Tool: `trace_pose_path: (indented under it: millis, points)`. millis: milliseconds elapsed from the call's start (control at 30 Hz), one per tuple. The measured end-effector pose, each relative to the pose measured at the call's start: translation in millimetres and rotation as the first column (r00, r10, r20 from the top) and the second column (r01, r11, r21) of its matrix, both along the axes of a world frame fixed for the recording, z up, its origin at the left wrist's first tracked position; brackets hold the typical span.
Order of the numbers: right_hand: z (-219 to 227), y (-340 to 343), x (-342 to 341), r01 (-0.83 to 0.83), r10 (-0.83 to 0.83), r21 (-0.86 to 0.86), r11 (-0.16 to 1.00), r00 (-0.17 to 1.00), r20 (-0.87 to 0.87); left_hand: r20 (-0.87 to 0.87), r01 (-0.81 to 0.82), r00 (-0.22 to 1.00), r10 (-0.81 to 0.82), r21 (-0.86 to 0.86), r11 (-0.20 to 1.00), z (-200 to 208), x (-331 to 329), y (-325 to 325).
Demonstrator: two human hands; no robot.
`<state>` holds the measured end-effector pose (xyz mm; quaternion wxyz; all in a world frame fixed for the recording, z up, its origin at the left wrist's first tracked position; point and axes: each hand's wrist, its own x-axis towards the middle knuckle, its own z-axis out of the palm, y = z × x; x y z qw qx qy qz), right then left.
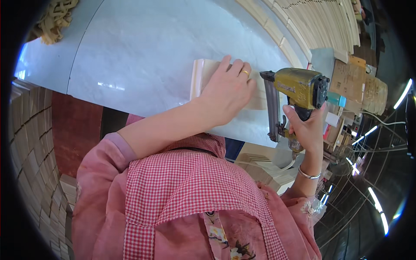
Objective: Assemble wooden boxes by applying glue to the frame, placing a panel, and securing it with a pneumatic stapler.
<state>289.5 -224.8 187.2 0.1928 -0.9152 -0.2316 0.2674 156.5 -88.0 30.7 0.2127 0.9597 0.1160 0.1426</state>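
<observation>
My left hand [229, 89] lies over a small pale wooden piece [198, 78] on the table, its fingers bent down over the far side. The piece has a raised edge at its left, and much of it is hidden under the hand. A ring is on one finger. My right hand [307, 128] is wrapped round the handle of a yellow and black air nail gun [299, 86]. The tool is held up at the right of the wooden piece, with its nose near the piece's right end. Whether the nose touches the wood I cannot tell.
The pale glossy table [138, 52] spans the front. Many thin wooden strips [320, 21] are stacked at the far right, beside a cardboard box [349, 80]. A tangled tan bundle [54, 21] lies far left. Stacked wooden pieces [30, 143] rise at my left. An air hose [289, 164] hangs from the tool.
</observation>
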Motion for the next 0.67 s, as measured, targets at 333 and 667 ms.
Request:
trace_pose_path:
  millis: [333, 667]
  points:
    - [-5, -2, 5, -0.043, 0.043, 0.051, 0.998, 0.999, -0.004, 0.092, 0.069, 0.994, -0.054, -0.161, 0.985, -3, 5, 7]
    - [6, 14, 27, -0.037, 0.028, -0.122, 0.992, 0.997, -0.076, 0.053, 0.059, 0.997, -0.051, -0.152, 0.987, -3, 5, 7]
